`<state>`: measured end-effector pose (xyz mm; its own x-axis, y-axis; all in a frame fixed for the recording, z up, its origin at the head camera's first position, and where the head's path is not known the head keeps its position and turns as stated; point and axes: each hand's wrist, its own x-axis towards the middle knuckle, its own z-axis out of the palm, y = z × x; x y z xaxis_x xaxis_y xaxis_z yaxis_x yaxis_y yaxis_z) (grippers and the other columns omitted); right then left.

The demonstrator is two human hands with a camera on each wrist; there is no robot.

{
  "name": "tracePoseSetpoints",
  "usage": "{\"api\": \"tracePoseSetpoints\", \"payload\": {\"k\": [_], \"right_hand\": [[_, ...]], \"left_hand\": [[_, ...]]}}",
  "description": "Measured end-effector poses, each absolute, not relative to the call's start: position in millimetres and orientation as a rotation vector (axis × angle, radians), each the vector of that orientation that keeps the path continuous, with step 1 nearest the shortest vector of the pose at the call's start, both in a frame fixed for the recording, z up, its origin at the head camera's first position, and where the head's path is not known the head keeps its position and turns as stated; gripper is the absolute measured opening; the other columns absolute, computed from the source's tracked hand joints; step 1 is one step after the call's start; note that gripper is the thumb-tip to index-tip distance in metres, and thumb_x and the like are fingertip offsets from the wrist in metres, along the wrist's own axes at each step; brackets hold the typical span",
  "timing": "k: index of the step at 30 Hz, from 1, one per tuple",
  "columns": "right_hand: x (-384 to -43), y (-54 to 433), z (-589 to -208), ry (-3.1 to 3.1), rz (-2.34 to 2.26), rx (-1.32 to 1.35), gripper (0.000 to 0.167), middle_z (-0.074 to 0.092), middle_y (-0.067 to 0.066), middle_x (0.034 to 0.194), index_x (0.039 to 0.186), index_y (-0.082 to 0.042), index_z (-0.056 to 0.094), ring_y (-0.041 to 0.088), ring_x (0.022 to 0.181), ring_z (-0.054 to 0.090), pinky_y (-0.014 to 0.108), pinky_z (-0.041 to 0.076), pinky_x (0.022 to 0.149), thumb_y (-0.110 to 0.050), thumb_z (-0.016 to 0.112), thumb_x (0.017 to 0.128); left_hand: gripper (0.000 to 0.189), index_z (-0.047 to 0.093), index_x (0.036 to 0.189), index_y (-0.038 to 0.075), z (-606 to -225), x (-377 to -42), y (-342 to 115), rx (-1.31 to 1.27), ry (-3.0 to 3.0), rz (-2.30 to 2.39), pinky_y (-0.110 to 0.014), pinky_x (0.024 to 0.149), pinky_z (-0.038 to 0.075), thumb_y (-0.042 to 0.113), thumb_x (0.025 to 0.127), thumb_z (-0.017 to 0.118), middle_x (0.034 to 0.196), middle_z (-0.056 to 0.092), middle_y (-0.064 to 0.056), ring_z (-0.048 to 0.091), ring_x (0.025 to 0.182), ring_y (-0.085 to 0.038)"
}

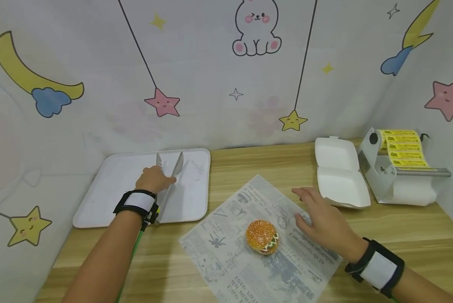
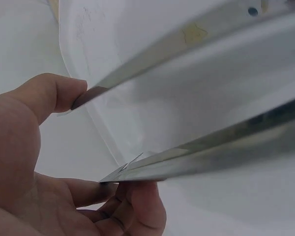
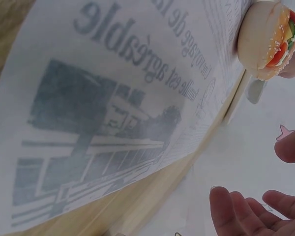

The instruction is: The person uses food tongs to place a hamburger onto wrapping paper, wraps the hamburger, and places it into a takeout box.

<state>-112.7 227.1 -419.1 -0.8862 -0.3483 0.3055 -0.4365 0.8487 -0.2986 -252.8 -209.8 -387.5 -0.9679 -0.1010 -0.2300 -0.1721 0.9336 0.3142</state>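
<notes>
My left hand (image 1: pixel 152 179) grips metal tongs (image 1: pixel 178 165) over a white tray (image 1: pixel 116 176). In the left wrist view the thumb lies against one arm of the tongs (image 2: pixel 152 64) and the fingers against the other, with the two arms spread apart. A hamburger (image 1: pixel 262 236) with a sesame bun sits on a sheet of newsprint-patterned paper (image 1: pixel 226 248). Its filling shows in the right wrist view. My right hand (image 1: pixel 321 221), fingers relaxed and slightly bent, holds nothing above the paper's right side.
An opened white foam box (image 1: pixel 343 185) stands at the back right. Beside it is a dispenser (image 1: pixel 385 181) with a roll of yellow labels (image 1: pixel 406 147). A printed cloth wall (image 1: pixel 218 63) rises behind the wooden table (image 1: pixel 400 235).
</notes>
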Motion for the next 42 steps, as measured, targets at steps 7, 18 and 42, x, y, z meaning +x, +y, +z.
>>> {"api": "tracePoseSetpoints", "payload": {"k": [7, 18, 42], "right_hand": [[-107.7, 227.5, -419.0, -2.799, 0.521, 0.6, 0.063, 0.053, 0.02, 0.137, 0.145, -0.001, 0.047, 0.033, 0.107, 0.064, 0.045, 0.059, 0.074, -0.016, 0.074, 0.09], [-80.7, 245.1, -416.2, -2.967, 0.418, 0.669, 0.091, 0.033, 0.029, 0.157, 0.154, -0.002, 0.036, 0.049, 0.136, 0.043, 0.066, 0.041, 0.104, -0.056, 0.071, 0.09], [-49.9, 269.6, -445.8, -3.253, 0.409, 0.739, 0.111, 0.021, 0.027, 0.164, 0.158, 0.002, 0.029, 0.046, 0.15, 0.021, 0.068, 0.023, 0.115, -0.08, 0.052, 0.086]], "left_hand": [[0.097, 0.029, 0.144, -0.022, -381.7, -245.8, -212.6, -0.212, 2.907, 0.543, -0.057, 0.085, 0.053, 0.053, 0.093, 0.064, 0.134, 0.043, -0.045, 0.052, 0.119, -0.053], [0.11, 0.004, 0.162, 0.001, -359.7, -230.8, -177.5, 0.512, 3.146, 0.852, -0.072, 0.115, 0.016, 0.045, 0.091, 0.075, 0.167, -0.001, -0.026, 0.007, 0.152, -0.049], [0.085, 0.031, 0.16, 0.007, -405.2, -247.1, -28.5, 1.005, 2.687, -0.012, -0.049, 0.122, 0.025, 0.045, 0.094, 0.07, 0.166, 0.026, -0.009, 0.025, 0.153, -0.026]]}}
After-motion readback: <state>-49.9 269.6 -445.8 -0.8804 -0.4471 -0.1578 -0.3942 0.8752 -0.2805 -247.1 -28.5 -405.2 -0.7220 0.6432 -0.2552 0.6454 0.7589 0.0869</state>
